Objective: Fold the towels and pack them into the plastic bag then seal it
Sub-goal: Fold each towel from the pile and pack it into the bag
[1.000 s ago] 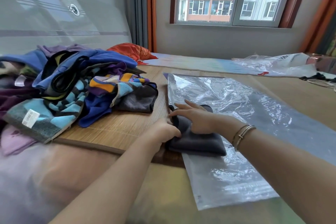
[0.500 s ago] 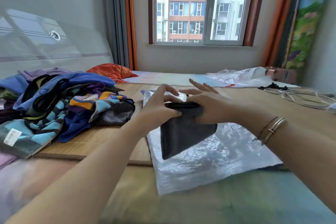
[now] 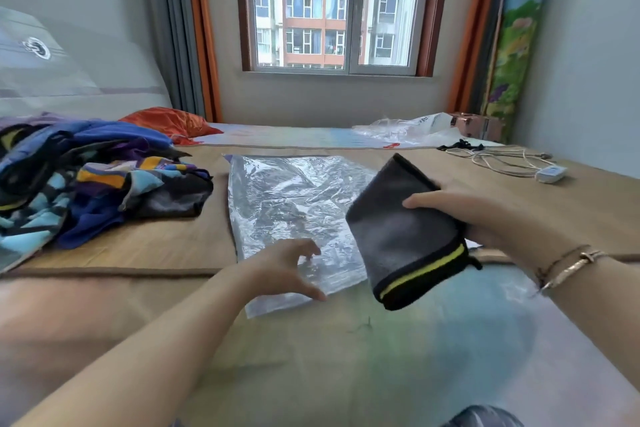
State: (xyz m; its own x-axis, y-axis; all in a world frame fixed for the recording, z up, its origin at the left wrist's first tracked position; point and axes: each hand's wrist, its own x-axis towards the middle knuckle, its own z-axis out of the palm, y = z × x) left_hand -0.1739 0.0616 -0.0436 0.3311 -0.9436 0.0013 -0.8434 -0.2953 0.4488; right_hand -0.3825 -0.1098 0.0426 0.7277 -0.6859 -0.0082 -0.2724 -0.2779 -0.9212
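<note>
A folded grey towel (image 3: 403, 236) with black and yellow edging is held in the air by my right hand (image 3: 464, 215), thumb on top and fingers behind it. It hangs over the right side of a clear plastic bag (image 3: 287, 204) lying flat on the bamboo mat. My left hand (image 3: 287, 270) hovers with spread, slightly bent fingers just above the bag's near edge, holding nothing. A heap of unfolded colourful towels (image 3: 86, 180) lies on the mat to the left.
An orange cloth (image 3: 169, 121) lies behind the heap. More crumpled plastic (image 3: 408, 130), a small box (image 3: 474, 125), a black item, and a cable with a white adapter (image 3: 550, 173) sit at the back right. The mat's near edge (image 3: 114, 270) borders the patterned bedsheet.
My right hand has carried the folded grey towel up and to the right, off the bag. My left hand let go of it and dropped toward the bag's near edge. The camera tilted up.
</note>
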